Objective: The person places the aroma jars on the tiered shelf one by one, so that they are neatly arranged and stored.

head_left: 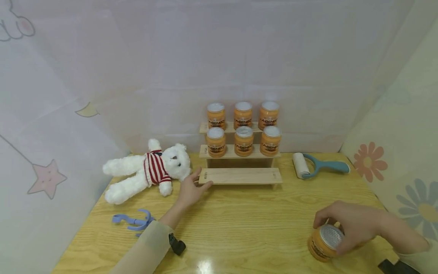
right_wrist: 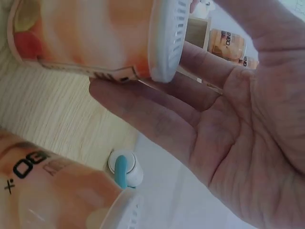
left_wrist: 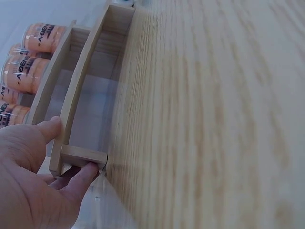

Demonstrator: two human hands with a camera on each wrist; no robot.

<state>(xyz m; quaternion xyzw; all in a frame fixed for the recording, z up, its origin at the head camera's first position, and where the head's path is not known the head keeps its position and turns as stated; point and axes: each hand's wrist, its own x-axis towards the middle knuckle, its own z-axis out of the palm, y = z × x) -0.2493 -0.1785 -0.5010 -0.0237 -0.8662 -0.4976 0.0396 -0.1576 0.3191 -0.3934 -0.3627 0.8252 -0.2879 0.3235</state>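
A three-step wooden display rack [head_left: 240,176] stands at the back middle, its upper two steps each bearing a row of orange jars [head_left: 243,144] with pale lids. My left hand [head_left: 191,189] holds the left end of the bare bottom step; in the left wrist view the thumb lies on the board [left_wrist: 76,90] and fingers reach under its end. At the front right, my right hand [head_left: 356,222] grips an orange jar [head_left: 319,245] near its ridged lid, thumb and fingers on opposite sides. The right wrist view shows this jar [right_wrist: 95,38] up close.
A second orange jar [right_wrist: 57,186] stands nearby in the right wrist view. A white teddy bear [head_left: 155,167] in a striped sweater lies left of the rack. A purple forked tool [head_left: 137,220] lies by the left forearm. A teal-handled lint roller [head_left: 321,166] is at right.
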